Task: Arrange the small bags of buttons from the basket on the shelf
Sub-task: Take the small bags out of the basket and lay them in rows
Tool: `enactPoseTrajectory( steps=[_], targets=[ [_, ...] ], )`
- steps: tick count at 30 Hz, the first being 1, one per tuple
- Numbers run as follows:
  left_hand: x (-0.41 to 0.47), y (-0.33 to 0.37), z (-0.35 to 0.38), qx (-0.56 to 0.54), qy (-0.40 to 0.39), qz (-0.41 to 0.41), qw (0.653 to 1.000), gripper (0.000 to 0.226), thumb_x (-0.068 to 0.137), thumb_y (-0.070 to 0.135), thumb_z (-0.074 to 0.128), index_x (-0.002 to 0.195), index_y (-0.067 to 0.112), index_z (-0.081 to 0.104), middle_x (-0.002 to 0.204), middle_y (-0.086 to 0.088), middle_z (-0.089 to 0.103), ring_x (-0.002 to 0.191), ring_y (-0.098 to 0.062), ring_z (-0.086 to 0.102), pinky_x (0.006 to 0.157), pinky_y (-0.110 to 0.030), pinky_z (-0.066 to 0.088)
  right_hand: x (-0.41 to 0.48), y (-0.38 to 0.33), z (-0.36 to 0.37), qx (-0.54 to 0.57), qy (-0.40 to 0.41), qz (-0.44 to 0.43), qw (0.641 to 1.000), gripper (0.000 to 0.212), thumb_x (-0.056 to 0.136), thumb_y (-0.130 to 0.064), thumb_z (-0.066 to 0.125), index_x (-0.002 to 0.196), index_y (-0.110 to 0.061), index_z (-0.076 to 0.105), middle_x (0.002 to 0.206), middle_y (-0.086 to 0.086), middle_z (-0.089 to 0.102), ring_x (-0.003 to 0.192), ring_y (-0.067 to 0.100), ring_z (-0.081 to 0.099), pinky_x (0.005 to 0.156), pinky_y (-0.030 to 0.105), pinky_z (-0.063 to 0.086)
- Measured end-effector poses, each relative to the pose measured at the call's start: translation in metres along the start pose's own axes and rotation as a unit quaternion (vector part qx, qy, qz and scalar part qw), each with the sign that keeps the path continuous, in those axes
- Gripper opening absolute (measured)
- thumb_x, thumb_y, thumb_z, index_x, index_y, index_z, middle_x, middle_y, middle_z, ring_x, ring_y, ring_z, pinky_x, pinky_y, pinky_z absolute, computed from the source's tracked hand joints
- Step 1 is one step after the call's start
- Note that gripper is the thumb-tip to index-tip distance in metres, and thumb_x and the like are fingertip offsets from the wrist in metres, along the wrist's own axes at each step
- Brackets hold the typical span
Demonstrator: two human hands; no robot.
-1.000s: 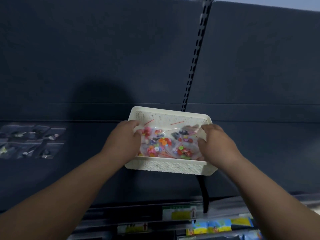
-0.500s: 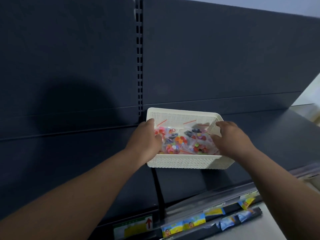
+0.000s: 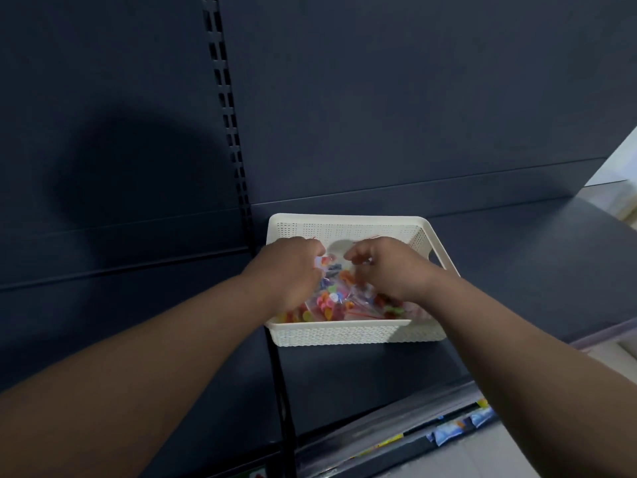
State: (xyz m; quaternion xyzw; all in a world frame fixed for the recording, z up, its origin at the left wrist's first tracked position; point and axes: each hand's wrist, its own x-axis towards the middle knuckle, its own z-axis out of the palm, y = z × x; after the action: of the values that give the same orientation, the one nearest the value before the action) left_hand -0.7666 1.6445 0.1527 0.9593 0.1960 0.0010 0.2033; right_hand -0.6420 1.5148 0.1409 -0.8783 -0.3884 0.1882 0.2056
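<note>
Two hands reach into a white basket (image 3: 344,334) standing on a dark shelf (image 3: 517,288), where the small bags of buttons (image 3: 339,300) lie heaped in a loose, overlapping pile. The left hand (image 3: 289,270), over the basket's left half, has its fingers curled and appears to pinch the pale edge of one bag. The right hand (image 3: 389,267), over the basket's right half, curls its fingers down onto the pile, though whether it has hold of a bag cannot be told. No bag is seen outside the basket, so the arranging looks barely begun.

The trouble likely lies in the pile itself. The clear bags look slick and lie across one another, so lifting one could drag its neighbours over the basket's rim. With both hands inside, nothing steadies the basket, and a tug toward the person could slide it nearer the shelf's front lip. A bag that slips there might drop to the level below the basket, among the bright packets (image 3: 455,426). A hard pinch on a bag's body, not its seal, might also pop it open and scatter buttons.
</note>
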Motion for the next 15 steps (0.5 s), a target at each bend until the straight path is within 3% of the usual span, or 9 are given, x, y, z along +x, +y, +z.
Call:
enactPoseTrajectory(
  steps=[4,7,9,11,15],
  targets=[
    [0.025,0.005,0.006,-0.014,-0.051,-0.003,0.999,0.03,0.092,0.023,0.053,0.122,0.017,0.057,0.118,-0.002,0.06,0.106,-0.022,0.056,0.09,-0.036,0.048,0.019,-0.002,0.003,-0.003,-0.03,-0.014,0.999,0.021,0.091,-0.012,0.057,0.109,-0.019,0.067,0.085,-0.004,0.066,0.059,0.011,0.058,0.069,0.024,0.048],
    [0.04,0.004,0.014,-0.011,-0.095,-0.024,0.995,0.025,0.087,0.018,0.058,0.11,0.012,0.064,0.106,-0.007,0.065,0.099,-0.024,0.061,0.086,-0.038,0.051,0.032,-0.003,0.007,-0.044,-0.055,-0.033,0.997,0.024,0.087,-0.011,0.059,0.108,-0.021,0.067,0.093,-0.007,0.062,0.081,0.014,0.06,0.07,0.021,0.043],
    [0.047,0.001,0.021,0.017,-0.123,-0.036,0.992,0.029,0.085,0.021,0.063,0.111,0.009,0.064,0.104,-0.009,0.065,0.095,-0.024,0.062,0.084,-0.038,0.053,0.04,-0.002,0.011,-0.037,-0.087,-0.035,0.995,0.028,0.08,-0.012,0.068,0.106,-0.022,0.064,0.101,-0.003,0.066,0.091,0.019,0.064,0.082,0.032,0.051],
    [0.05,-0.001,0.025,0.032,-0.138,-0.042,0.989,0.034,0.082,0.025,0.067,0.111,0.007,0.065,0.106,-0.011,0.066,0.095,-0.024,0.063,0.085,-0.039,0.054,0.043,0.0,0.015,-0.022,-0.116,-0.027,0.993,0.037,0.075,-0.012,0.073,0.108,-0.022,0.06,0.103,0.0,0.066,0.088,0.023,0.066,0.083,0.042,0.055],
    [0.055,-0.005,0.032,-0.012,-0.147,-0.046,0.988,0.022,0.08,0.019,0.069,0.1,0.011,0.064,0.104,-0.007,0.064,0.094,-0.022,0.061,0.077,-0.033,0.051,0.044,0.005,0.012,-0.005,-0.112,-0.039,0.993,0.021,0.078,-0.005,0.07,0.097,-0.01,0.065,0.086,-0.006,0.061,0.084,0.018,0.061,0.081,0.034,0.053]
  ],
)
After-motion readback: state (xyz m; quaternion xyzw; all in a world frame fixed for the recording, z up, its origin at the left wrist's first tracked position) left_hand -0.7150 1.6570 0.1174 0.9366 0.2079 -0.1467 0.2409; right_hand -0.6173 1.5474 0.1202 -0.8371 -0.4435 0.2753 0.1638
